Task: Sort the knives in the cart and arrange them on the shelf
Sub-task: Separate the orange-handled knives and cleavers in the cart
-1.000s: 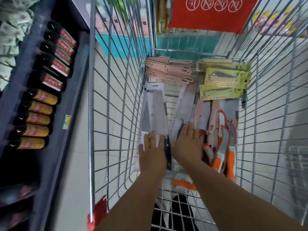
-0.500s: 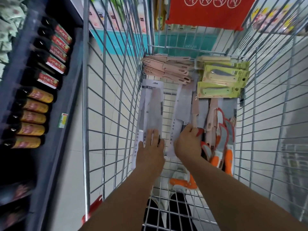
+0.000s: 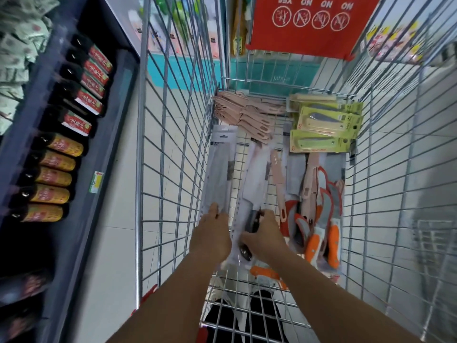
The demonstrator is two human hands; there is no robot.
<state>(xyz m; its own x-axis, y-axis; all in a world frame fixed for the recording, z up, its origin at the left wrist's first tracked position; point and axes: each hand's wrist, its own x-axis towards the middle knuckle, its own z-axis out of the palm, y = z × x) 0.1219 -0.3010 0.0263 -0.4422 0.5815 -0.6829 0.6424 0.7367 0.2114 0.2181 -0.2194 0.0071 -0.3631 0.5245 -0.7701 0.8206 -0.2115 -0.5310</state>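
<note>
Reaching down into the cart [image 3: 173, 149], the left hand [image 3: 210, 237] is gripping one packaged cleaver [image 3: 218, 174] while the right hand [image 3: 263, 235] is curling around another packaged knife [image 3: 254, 184].

Pale tiled floor [image 3: 116, 243]; dark shelving [image 3: 81, 214] left, bottles [image 3: 57, 159] stocked.

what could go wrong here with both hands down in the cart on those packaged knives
1. The right hand grips only the handle end of one long packaged knife, so the far end may sag or catch on the neighbouring packs when lifted.
2. The left hand holds the grey knife pack by its near edge; it lies against the cart wall and could snag in the wire.
3. The orange-handled knives overlap loosely beside the right hand and might shift.
</note>
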